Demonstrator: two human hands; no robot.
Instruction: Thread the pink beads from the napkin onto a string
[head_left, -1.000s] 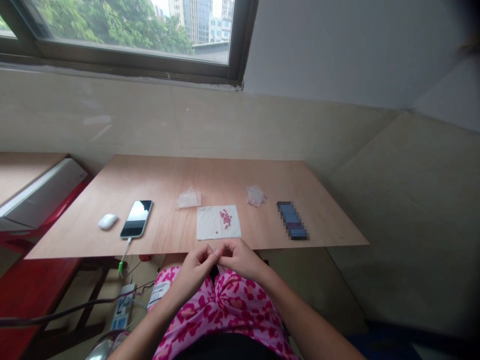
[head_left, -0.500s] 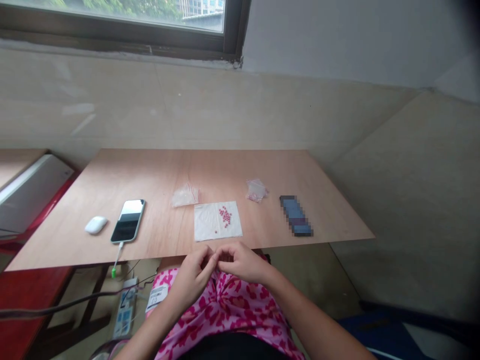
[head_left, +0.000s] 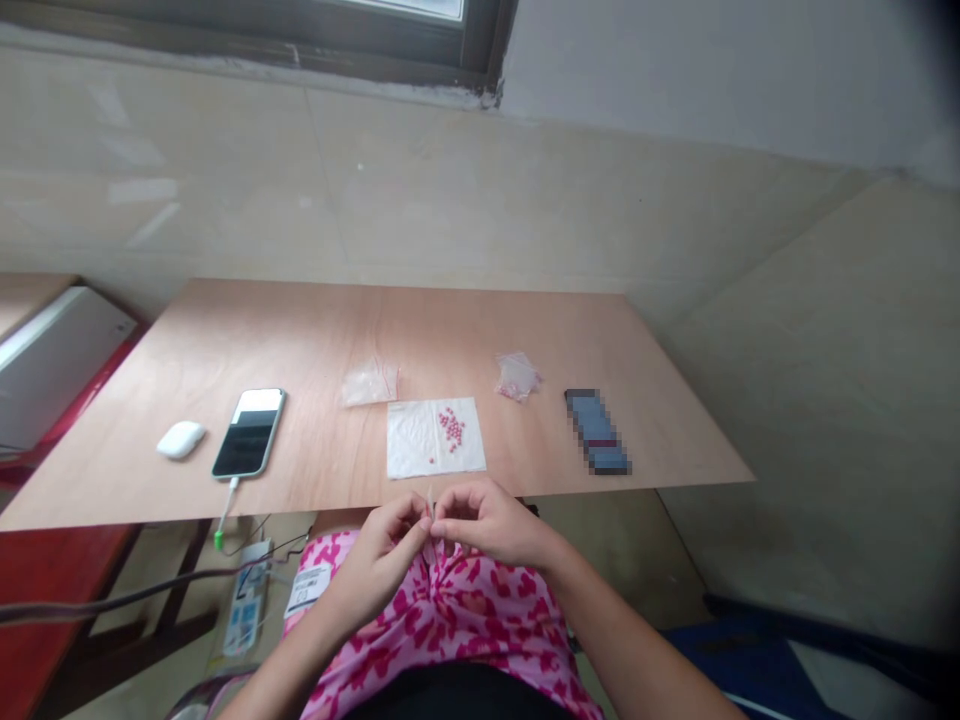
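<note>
My left hand [head_left: 392, 540] and my right hand [head_left: 491, 522] meet at the fingertips, just off the table's near edge and above my lap. Each is closed in a pinch. A thin pale sliver shows between the fingertips, too small to name. Just beyond the hands lies a white tissue [head_left: 411, 440] with a small heap of pink beads [head_left: 451, 428] on its right half. One single bead [head_left: 431, 461] rests apart, close to the tissue's front edge.
Behind the tissue lie a clear plastic bag [head_left: 371, 384] and a smaller bag with pink bits [head_left: 517, 377]. A charging phone [head_left: 250, 433] and a white earbud case [head_left: 181, 440] are at left, a pixelated dark phone [head_left: 598, 432] at right. A power strip [head_left: 247, 600] sits below the table.
The camera view has tipped slightly downward, so less of the window shows. Both hands stay pinched together, with the fingertips shifted a little; the pale sliver between them shows more clearly.
</note>
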